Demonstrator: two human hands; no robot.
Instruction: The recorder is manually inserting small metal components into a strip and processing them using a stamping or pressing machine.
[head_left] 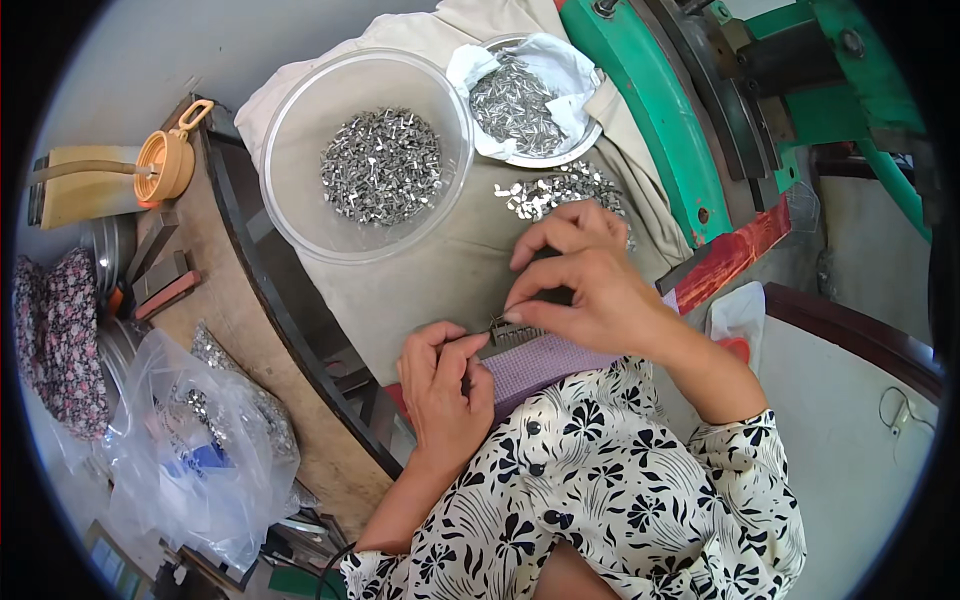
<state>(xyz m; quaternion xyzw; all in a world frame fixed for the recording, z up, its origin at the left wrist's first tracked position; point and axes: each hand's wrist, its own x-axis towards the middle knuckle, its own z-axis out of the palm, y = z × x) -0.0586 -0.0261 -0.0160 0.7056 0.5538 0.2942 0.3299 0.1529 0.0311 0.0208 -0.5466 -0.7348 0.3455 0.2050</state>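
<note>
A small metal rack (515, 333) with a row of upright metal pieces sits close to my body, beside a purple checked cloth (550, 368). My left hand (440, 385) is closed at the rack's left end, its thumb and forefinger pressed together. What lies between them is too small to make out. Over the rack, my right hand (590, 285) pinches with thumb and forefinger. A thin dark tip shows at that pinch, but its kind is unclear. Just beyond the right hand lies a loose pile of small shiny metal pieces (560, 190), partly covered by the fingers.
A clear plastic bowl (285, 215) of small metal parts stands far left, and a lined metal bowl (575, 150) of thin pins beside it. A green machine (650, 110) borders the right. At left, a wooden bench (235, 290) carries an orange cup (165, 168) and plastic bags (190, 450).
</note>
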